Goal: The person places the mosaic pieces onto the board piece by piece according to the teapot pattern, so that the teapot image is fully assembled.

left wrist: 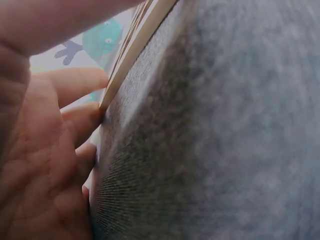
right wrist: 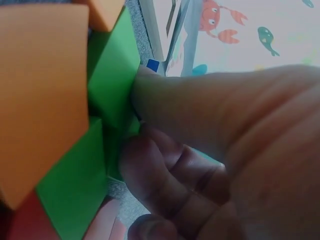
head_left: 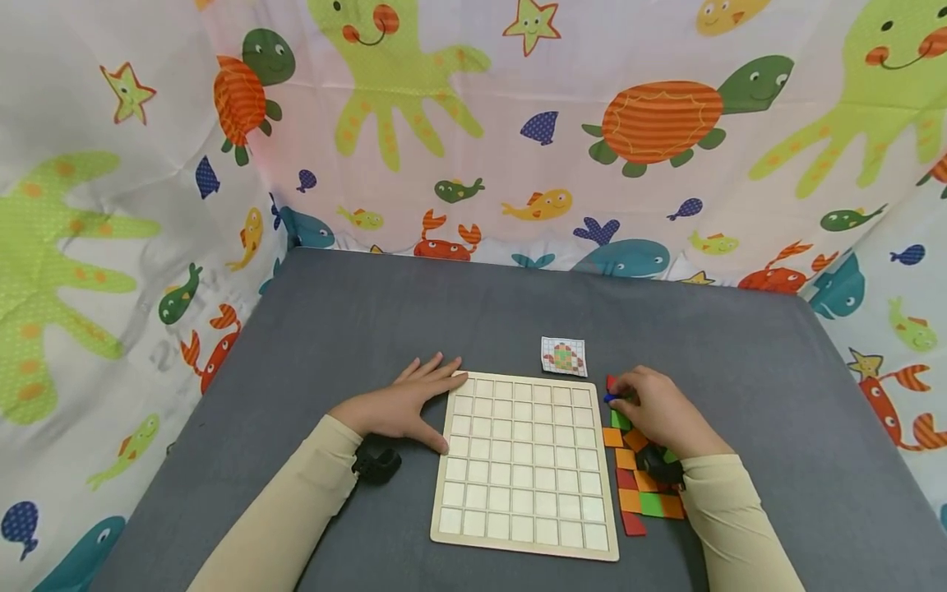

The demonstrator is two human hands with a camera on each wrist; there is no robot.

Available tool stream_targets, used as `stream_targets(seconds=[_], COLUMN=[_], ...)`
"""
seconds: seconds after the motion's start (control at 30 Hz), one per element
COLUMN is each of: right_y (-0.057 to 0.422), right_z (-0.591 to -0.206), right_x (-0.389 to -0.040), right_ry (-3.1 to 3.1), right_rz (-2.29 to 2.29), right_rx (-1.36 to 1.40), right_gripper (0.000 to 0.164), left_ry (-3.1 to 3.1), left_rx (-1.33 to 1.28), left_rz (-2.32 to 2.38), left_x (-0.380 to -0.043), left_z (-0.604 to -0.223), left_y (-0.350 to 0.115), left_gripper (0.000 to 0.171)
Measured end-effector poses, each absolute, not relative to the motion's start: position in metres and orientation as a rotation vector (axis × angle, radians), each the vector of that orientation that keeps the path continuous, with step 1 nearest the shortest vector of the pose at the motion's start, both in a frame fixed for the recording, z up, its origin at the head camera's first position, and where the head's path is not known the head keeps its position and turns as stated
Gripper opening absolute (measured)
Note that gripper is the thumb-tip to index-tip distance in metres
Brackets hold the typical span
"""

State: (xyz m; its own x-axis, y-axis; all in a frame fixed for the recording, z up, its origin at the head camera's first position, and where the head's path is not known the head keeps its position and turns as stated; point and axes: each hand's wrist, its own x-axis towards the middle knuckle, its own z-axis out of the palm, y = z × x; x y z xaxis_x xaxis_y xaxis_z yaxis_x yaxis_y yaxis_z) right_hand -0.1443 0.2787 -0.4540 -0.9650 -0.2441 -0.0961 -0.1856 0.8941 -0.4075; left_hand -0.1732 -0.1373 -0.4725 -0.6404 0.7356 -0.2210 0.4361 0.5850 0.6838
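A square wooden grid board (head_left: 522,460) with bare recessed cells lies flat on the grey table. My left hand (head_left: 405,403) rests at its upper left side, thumb and fingers spread along the rim; the left wrist view shows fingertips against the board's edge (left wrist: 135,47). Beyond the board's right side, my right hand (head_left: 658,407) pinches a small blue tile (head_left: 610,398) between thumb and fingertips. In the right wrist view a corner of the blue tile (right wrist: 153,65) peeks out past the thumb tip, the rest hidden. Green tiles (right wrist: 114,70) lie close by these fingers.
Orange, red and green tiles (head_left: 651,503) lie in a loose strip along the board's right edge, partly under my right wrist. A small printed card (head_left: 564,356) with a coloured grid pattern lies behind the board. A sea-animal curtain (head_left: 473,123) surrounds the table's far sides.
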Motion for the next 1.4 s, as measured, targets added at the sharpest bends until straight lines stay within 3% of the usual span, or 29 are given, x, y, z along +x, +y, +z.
stream_targets(seconds=[0.4, 1.4], right_y=[0.271, 0.181], right_z=[-0.445, -0.448], right_x=[-0.143, -0.165], right_ry=[2.939, 2.79], right_rz=[-0.646, -0.819], right_rx=[-0.354, -0.614], right_gripper=[0.013, 0.006], left_ry=[2.334, 2.369], left_rx=[0.968, 0.934], left_rz=[0.816, 0.774], left_x=[-0.175, -0.173], left_z=[-0.47, -0.477], left_y=[-0.139, -0.139], left_gripper=[0.11, 0.11])
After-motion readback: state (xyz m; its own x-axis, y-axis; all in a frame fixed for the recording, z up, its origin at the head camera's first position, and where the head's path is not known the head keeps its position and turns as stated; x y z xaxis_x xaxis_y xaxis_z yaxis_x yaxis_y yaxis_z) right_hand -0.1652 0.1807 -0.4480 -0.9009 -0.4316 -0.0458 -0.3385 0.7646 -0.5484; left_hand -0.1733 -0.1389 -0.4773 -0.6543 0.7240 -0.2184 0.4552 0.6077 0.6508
